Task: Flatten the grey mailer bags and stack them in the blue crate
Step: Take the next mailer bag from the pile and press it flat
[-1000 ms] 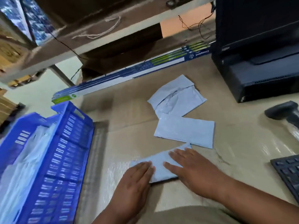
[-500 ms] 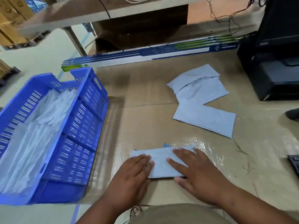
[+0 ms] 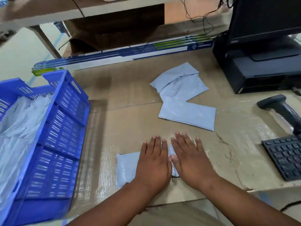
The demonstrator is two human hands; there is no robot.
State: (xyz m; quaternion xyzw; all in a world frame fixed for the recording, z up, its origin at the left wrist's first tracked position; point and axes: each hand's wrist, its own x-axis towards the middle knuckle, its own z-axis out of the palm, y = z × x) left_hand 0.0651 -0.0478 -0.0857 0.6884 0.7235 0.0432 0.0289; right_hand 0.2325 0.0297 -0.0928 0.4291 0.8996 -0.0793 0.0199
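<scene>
A grey mailer bag (image 3: 126, 167) lies on the cardboard-covered table near its front edge. My left hand (image 3: 154, 163) and my right hand (image 3: 189, 162) rest palm-down on it, side by side, fingers spread flat; they hide most of the bag, and only its left part and a sliver between the thumbs show. Three more grey mailer bags (image 3: 187, 112) lie overlapping further back on the table. The blue crate (image 3: 63, 121) stands at the left and holds several grey bags (image 3: 19, 128).
A black keyboard (image 3: 286, 157) and a barcode scanner (image 3: 280, 108) sit at the right. A black computer and monitor (image 3: 260, 62) stand at the back right. A long blue and white box (image 3: 123, 54) runs along the back under a shelf.
Both hands have slid together toward the middle of the bag and now lie flat side by side, covering more of it. The camera view has shifted.
</scene>
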